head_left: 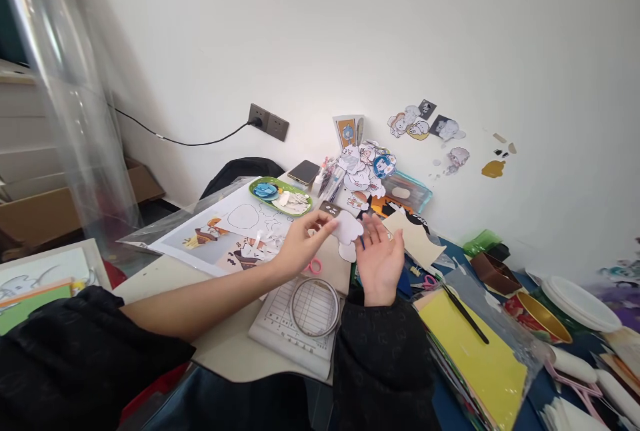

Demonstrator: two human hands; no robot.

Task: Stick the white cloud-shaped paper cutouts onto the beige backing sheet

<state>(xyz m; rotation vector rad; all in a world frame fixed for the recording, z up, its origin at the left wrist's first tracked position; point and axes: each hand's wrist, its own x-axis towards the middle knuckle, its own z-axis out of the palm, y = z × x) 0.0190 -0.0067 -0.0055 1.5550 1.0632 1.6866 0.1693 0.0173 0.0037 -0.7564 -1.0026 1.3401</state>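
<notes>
My left hand (303, 241) reaches across the desk and pinches a white cut-out paper shape (349, 230) at its left edge. My right hand (381, 259) is held palm up with its fingers spread, just right of that shape and empty. Both arms wear black sleeves. Beneath the hands lie a beige sheet (336, 264), a pink-handled pair of scissors (315, 266) and a roll of clear tape (315, 306) on a printed pad (285, 331).
A green tray (280, 195) of scraps and a phone (303, 172) sit behind, next to a pile of cartoon cut-outs (365, 171). A cartoon print (210, 234) lies at left. Yellow sheets in a bag (480, 358), a black pen (465, 314) and bowls (537, 314) crowd the right.
</notes>
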